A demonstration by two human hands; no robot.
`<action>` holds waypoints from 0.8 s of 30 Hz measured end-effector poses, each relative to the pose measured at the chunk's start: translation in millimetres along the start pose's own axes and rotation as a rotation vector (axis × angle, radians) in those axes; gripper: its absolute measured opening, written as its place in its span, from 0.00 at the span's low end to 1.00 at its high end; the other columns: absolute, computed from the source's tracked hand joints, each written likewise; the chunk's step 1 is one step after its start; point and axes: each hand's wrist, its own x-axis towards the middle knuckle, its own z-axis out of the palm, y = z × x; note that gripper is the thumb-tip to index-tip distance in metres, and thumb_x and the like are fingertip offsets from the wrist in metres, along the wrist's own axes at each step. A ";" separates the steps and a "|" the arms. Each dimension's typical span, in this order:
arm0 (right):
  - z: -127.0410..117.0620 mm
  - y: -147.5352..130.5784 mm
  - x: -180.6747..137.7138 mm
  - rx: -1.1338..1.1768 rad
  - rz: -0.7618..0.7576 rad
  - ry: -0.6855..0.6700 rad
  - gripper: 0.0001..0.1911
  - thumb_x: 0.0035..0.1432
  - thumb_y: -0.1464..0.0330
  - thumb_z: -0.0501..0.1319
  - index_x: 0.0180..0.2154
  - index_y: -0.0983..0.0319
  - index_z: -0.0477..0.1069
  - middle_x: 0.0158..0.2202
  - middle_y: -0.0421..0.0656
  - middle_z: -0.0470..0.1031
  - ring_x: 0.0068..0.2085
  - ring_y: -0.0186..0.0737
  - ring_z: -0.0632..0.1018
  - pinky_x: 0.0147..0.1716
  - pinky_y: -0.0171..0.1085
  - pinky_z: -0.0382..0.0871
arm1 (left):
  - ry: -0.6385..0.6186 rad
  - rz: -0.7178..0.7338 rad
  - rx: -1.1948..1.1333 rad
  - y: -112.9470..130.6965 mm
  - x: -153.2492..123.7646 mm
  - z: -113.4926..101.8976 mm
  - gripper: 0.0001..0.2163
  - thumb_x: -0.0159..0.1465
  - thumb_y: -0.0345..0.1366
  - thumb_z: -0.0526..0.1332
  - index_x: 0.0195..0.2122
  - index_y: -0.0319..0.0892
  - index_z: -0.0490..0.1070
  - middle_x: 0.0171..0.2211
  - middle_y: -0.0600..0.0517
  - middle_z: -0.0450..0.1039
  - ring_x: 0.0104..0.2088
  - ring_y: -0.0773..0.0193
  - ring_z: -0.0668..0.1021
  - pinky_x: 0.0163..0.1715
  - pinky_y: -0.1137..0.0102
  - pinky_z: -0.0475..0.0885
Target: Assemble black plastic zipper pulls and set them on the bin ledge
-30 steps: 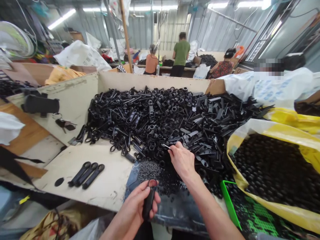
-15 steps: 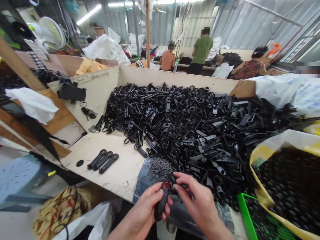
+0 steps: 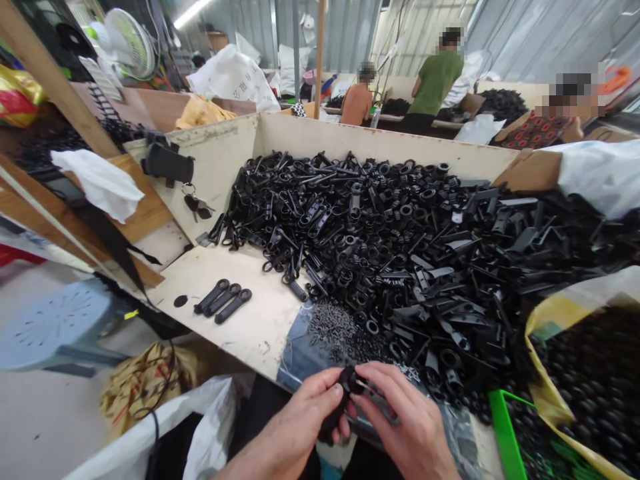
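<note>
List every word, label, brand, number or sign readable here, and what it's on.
Nothing can be read for certain.
White sack at the back: dark printed characters, too blurred to read.
Black piece in the left hand: no lettering visible.
Three black pieces on the board: no lettering visible.

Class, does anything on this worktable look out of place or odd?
The keys on the left side wall seem odd: they look personal, unlike the heaped black parts nearby. No damage stands out.
</note>
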 end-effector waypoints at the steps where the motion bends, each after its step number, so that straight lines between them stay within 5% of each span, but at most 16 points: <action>1: -0.4 -0.6 -0.6 0.016 0.007 -0.007 0.08 0.70 0.69 0.58 0.48 0.60 0.74 0.40 0.46 0.81 0.39 0.38 0.84 0.40 0.30 0.79 | -0.003 -0.005 0.007 0.6 -0.6 -0.4 0.36 0.49 0.56 0.72 0.52 0.35 0.74 0.32 0.50 0.75 0.28 0.66 0.73 0.30 0.69 0.62; 9: -1.1 -6.3 -8.9 0.060 0.004 -0.110 0.11 0.73 0.65 0.54 0.51 0.60 0.71 0.42 0.47 0.79 0.39 0.37 0.84 0.37 0.29 0.79 | -0.043 -0.001 0.166 -1.8 -1.6 -7.6 0.26 0.56 0.57 0.66 0.43 0.36 0.75 0.26 0.54 0.70 0.27 0.66 0.70 0.30 0.69 0.62; 13: -7.6 -6.5 -11.9 0.038 -0.030 -0.163 0.12 0.74 0.64 0.53 0.51 0.60 0.71 0.42 0.48 0.79 0.38 0.36 0.84 0.35 0.27 0.78 | -0.103 0.013 0.278 2.4 -4.2 -6.0 0.17 0.61 0.49 0.61 0.39 0.38 0.75 0.23 0.57 0.65 0.25 0.67 0.68 0.28 0.70 0.60; 17: -13.8 -4.1 -14.2 0.046 -0.077 -0.225 0.13 0.75 0.67 0.49 0.53 0.61 0.70 0.43 0.49 0.79 0.40 0.36 0.84 0.35 0.27 0.78 | -0.152 -0.009 0.364 7.4 -8.8 -1.3 0.12 0.59 0.39 0.62 0.41 0.39 0.76 0.31 0.55 0.69 0.26 0.70 0.68 0.27 0.73 0.62; 20: -13.2 -2.1 -18.0 0.062 -0.102 -0.240 0.14 0.74 0.70 0.49 0.54 0.61 0.69 0.44 0.49 0.80 0.41 0.37 0.85 0.37 0.27 0.79 | -0.148 0.053 0.518 2.6 -13.0 -1.2 0.12 0.61 0.37 0.61 0.45 0.41 0.76 0.39 0.53 0.74 0.30 0.68 0.70 0.32 0.72 0.66; 24: -13.3 -5.7 -22.6 0.122 -0.128 -0.240 0.13 0.74 0.69 0.52 0.55 0.60 0.69 0.42 0.47 0.80 0.38 0.37 0.84 0.33 0.26 0.78 | -0.091 0.159 0.714 -9.0 -2.5 -7.4 0.11 0.63 0.43 0.61 0.40 0.44 0.78 0.36 0.52 0.77 0.40 0.58 0.76 0.44 0.67 0.70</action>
